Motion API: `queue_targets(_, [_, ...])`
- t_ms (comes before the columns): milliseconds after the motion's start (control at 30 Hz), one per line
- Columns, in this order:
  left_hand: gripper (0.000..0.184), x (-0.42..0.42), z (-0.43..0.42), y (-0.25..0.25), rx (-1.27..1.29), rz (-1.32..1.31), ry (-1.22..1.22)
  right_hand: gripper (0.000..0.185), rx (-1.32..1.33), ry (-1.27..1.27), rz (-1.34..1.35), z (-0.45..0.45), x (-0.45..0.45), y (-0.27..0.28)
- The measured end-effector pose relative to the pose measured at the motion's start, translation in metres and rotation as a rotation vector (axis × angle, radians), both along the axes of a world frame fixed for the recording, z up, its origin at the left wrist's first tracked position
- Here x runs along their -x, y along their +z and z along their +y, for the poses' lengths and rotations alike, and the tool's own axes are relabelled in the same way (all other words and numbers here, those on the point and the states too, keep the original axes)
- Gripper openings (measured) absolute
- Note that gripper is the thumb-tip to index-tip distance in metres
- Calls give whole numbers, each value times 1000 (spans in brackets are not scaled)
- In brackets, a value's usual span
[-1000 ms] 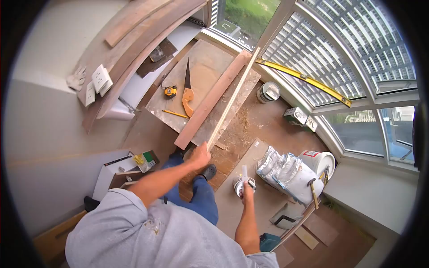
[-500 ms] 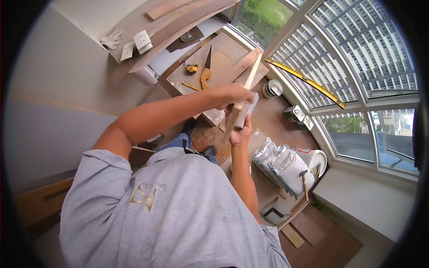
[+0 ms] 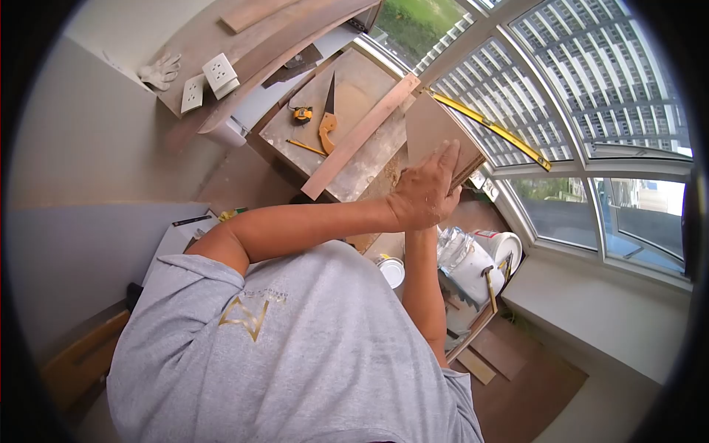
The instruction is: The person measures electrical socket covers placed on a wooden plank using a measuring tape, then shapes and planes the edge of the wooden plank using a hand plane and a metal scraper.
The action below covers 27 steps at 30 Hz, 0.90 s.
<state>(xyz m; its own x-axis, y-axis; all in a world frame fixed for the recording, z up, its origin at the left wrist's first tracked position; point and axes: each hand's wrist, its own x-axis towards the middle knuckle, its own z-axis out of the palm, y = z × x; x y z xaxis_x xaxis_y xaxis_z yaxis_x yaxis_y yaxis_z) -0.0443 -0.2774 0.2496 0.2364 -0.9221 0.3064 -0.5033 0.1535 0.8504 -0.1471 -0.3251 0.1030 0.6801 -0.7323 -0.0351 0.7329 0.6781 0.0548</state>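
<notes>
My left hand (image 3: pixel 427 193) lies across the face of a flat brown wooden board (image 3: pixel 430 131), fingers stretched out and close together. Pale dust specks its back. Behind it, my right hand (image 3: pixel 453 201) supports the board from the lower side; most of its fingers are hidden by the board and my left hand. The board's layered edge (image 3: pixel 470 171) shows on the right. Beyond my left forearm, a long wooden strip (image 3: pixel 362 136) lies diagonally on the worktable (image 3: pixel 354 177). Beside it are a handsaw (image 3: pixel 328 122), a tape measure (image 3: pixel 302 115) and a yellow pencil (image 3: pixel 306 147).
A yellow spirit level (image 3: pixel 493 131) leans along the window. To the right stand a white bucket (image 3: pixel 504 247), a silvery bag (image 3: pixel 461 258) and a hammer (image 3: pixel 490 288). White sockets (image 3: pixel 219 75) and a glove (image 3: pixel 160 72) lie on the upper-left shelf. A white can (image 3: pixel 390 272) sits near my body.
The board has turned from edge-on to face me and moved up and right. My left hand, curled beside a grey block before, now lies flat on it. The block no longer shows.
</notes>
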Motion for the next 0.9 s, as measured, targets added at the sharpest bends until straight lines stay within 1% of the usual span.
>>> queue_targets(100, [73,-22,-2,10,11,-1,-66,44,-2,-23,13,-1,-12,5])
queue_targets(200, [71,-36,-7,17,-46,37,-102,43,-4,-51,13,-4,-23,9])
queue_targets(267, [71,-42,-9,15,23,13,-92,43,-8,-58,15,-5,-30,11])
queue_targets(400, [70,-49,-18,14,62,-19,-82,43,-3,-71,17,-8,-38,14])
queue_targets(467, [70,-58,-15,28,-47,84,-189,43,-10,-76,22,-5,-41,14])
queue_targets(567, [69,-56,-18,23,-15,26,-136,42,-8,-76,32,-5,-45,16])
queue_targets(700, [69,-58,-16,19,11,35,-138,42,-4,-81,34,-4,-48,18])
queue_targets(767, [69,-59,-15,18,60,-14,-89,42,-3,-81,37,-3,-49,19])
queue_targets(900, [69,-62,-16,24,-14,52,-153,41,-4,-74,42,-1,-49,20])
